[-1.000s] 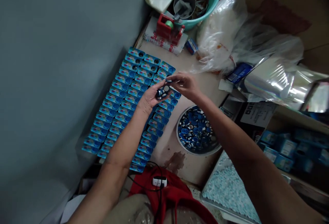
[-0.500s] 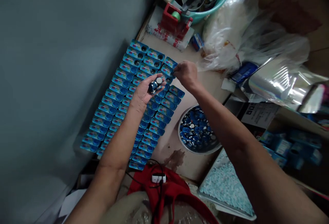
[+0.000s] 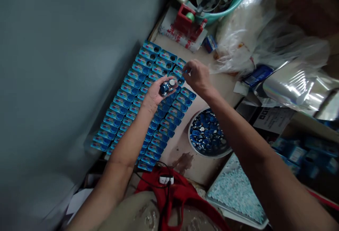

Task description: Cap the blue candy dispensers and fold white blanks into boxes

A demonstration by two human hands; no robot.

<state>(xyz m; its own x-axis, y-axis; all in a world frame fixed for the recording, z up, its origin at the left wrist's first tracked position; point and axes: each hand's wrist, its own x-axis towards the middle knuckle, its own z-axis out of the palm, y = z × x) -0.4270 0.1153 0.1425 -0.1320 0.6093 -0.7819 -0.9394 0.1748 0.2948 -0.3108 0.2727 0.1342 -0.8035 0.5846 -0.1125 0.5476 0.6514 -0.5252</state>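
In my cupped left hand (image 3: pixel 162 91) lies a small pile of round blue and silver caps (image 3: pixel 164 87). The hand hovers over rows of flat blue printed packs (image 3: pixel 124 95) laid side by side on the table. Most packs show a round blue piece at one end; several at the far end show a dark round spot instead. My right hand (image 3: pixel 197 76) is beside the far right packs, thumb and forefinger curled together. Whatever is between those fingertips, if anything, is too small to make out. A round metal bowl (image 3: pixel 190 141) full of similar caps sits below my right forearm.
A red tape dispenser (image 3: pixel 185 21) and a teal basin (image 3: pixel 235 6) stand at the back. Clear plastic bags (image 3: pixel 241 29) and shiny film (image 3: pixel 293 86) lie to the right. A tray of pale blue granules (image 3: pixel 235 192) is at the lower right; a grey wall (image 3: pixel 66 65) borders the left.
The whole view has shifted, so the scene sits further right. My right hand has lifted slightly from the pack it was at. My left hand keeps the caps in its palm.
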